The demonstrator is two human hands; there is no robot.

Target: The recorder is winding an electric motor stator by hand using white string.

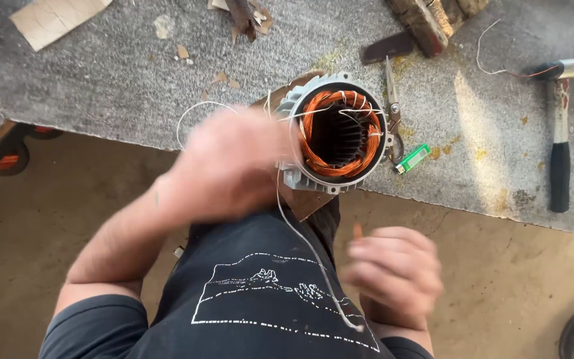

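Presently we are lacing the copper winding of the motor stator (335, 133), which is standing upright at the near edge of the grey workbench (134, 80). We are holding our left hand (224, 166) against the stator's housing, blurred, so its grip cannot be told. Our right hand (393, 269), fingers curled, is drawing the white lacing cord (307, 246) taut towards the body. We judge the next pass calls for steady tension and care around the scissors (393, 110) just beside.
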